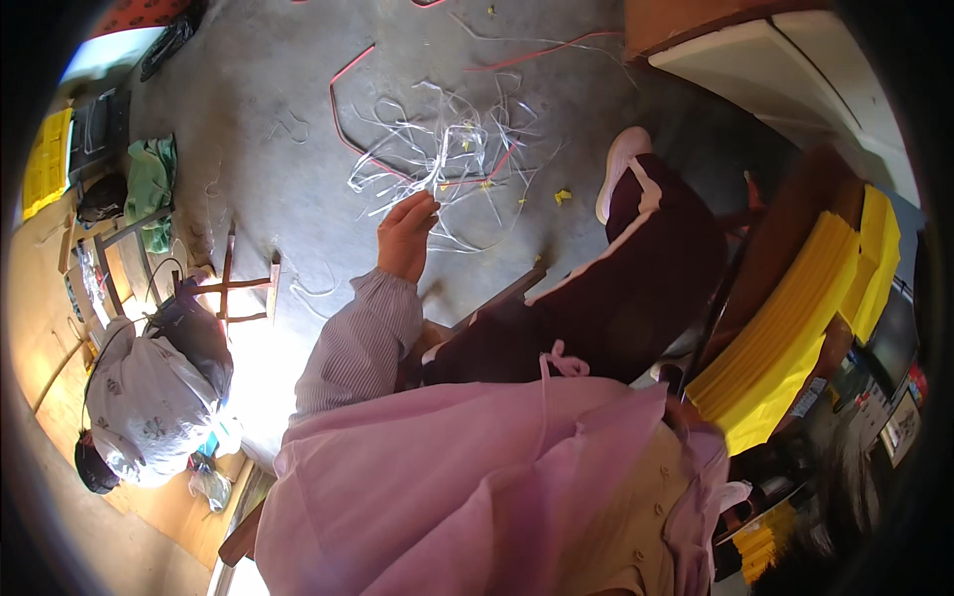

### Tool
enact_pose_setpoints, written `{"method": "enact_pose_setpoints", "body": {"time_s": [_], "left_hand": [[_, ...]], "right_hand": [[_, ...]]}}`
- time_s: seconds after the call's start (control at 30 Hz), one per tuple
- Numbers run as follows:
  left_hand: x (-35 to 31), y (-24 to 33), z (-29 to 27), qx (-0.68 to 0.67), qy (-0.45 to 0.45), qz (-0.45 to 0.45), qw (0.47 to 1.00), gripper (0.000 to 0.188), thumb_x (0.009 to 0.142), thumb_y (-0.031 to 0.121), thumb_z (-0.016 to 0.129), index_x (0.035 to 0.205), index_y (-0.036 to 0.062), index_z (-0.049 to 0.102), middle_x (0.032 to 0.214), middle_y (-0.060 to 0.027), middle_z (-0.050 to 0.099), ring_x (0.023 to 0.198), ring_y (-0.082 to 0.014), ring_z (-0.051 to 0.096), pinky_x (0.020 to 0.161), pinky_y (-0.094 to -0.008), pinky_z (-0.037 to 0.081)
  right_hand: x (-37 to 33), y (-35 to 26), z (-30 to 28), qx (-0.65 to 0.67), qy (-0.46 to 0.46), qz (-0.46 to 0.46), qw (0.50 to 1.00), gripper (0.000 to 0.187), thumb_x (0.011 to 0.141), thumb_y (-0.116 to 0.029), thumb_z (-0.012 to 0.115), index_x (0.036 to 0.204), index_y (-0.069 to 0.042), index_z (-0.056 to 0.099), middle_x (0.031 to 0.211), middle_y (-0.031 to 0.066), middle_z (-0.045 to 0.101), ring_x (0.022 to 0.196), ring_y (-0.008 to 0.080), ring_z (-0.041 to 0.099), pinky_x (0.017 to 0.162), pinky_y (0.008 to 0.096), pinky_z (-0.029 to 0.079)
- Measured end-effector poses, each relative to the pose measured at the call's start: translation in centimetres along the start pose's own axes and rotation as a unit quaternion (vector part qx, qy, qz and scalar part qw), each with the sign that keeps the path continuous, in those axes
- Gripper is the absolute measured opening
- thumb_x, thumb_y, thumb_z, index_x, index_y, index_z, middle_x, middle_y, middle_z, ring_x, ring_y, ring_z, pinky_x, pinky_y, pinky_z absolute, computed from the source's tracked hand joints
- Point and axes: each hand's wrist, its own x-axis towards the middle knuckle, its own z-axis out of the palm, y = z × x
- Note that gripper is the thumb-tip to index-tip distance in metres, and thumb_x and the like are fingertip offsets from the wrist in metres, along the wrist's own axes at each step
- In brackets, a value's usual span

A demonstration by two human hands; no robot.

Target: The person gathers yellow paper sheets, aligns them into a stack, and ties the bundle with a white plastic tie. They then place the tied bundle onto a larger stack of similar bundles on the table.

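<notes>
Left hand [405,238] hovering over tangle of clear strips [437,149], fingertips bunching together; cannot tell whether gripping strand. Right hand not showing. Tangle lying on grey floor [258,70], red strip [336,111] bending through it. Yellow scrap [563,197] lying beside tangle, pale shoe [624,169] resting farther right. Whitish bag [149,407] sitting far left.

From a wide fisheye camera worn at the left side of the head, we look steeply down past the wearer's own loose pink fabric top [427,462], which fills the lower middle, nearest us. The left grip, a bare hand [402,241], lies farther out; beyond is the smooth grey floor [248,79]. The view is upright, its edges bowed and its sides rounded into black.
</notes>
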Motion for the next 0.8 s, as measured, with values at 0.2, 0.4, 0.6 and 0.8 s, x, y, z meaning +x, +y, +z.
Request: {"method": "enact_pose_setpoints", "body": {"time_s": [0.2,0.4,0.6,0.8], "left_hand": [[-9.1,5.5,6.3,-0.111,-0.261,0.035,0.958,0.014,0.099,-0.002,0.065,0.111,0.0036,0.060,0.096,-0.0099,0.067,0.100,-0.0272,0.071,0.092,-0.0423,0.057],[-18.9,4.8,15.4,0.263,-0.432,0.051,0.861,0.016,0.090,-0.009,0.074,0.103,-0.0004,0.070,0.097,-0.0070,0.072,0.088,-0.0123,0.069,0.078,-0.0254,0.055],[-21.3,2.0,17.1,0.287,-0.571,0.039,0.768,0.016,0.092,-0.004,0.076,0.106,-0.0010,0.068,0.107,-0.0056,0.072,0.094,-0.0098,0.065,0.085,-0.0247,0.052],[-23.3,0.1,18.3,0.285,-0.574,-0.083,0.763,0.021,0.105,0.008,0.062,0.122,-0.0034,0.061,0.133,-0.0146,0.064,0.123,-0.0157,0.059,0.101,-0.0318,0.049]], "right_hand": [[8.1,-8.9,2.1,0.218,-0.058,-0.157,0.961,0.029,0.107,-0.019,0.059,0.125,-0.001,0.072,0.099,0.0139,0.069,0.092,0.0217,0.066,0.084,0.0334,0.050],[10.7,-13.4,6.6,0.560,-0.080,-0.077,0.821,0.039,0.113,-0.023,0.051,0.136,0.004,0.065,0.122,0.0092,0.072,0.114,0.0151,0.064,0.101,0.0303,0.050],[6.1,-11.1,7.4,0.682,0.046,0.026,0.729,0.043,0.114,-0.034,0.044,0.100,-0.001,0.069,0.084,0.0026,0.064,0.084,0.0123,0.061,0.087,0.0294,0.053],[1.1,-5.9,6.8,0.476,-0.027,-0.086,0.875,0.048,0.116,-0.038,0.037,0.088,-0.008,0.062,0.071,-0.0030,0.050,0.068,0.0075,0.046,0.067,0.0264,0.041]]}}
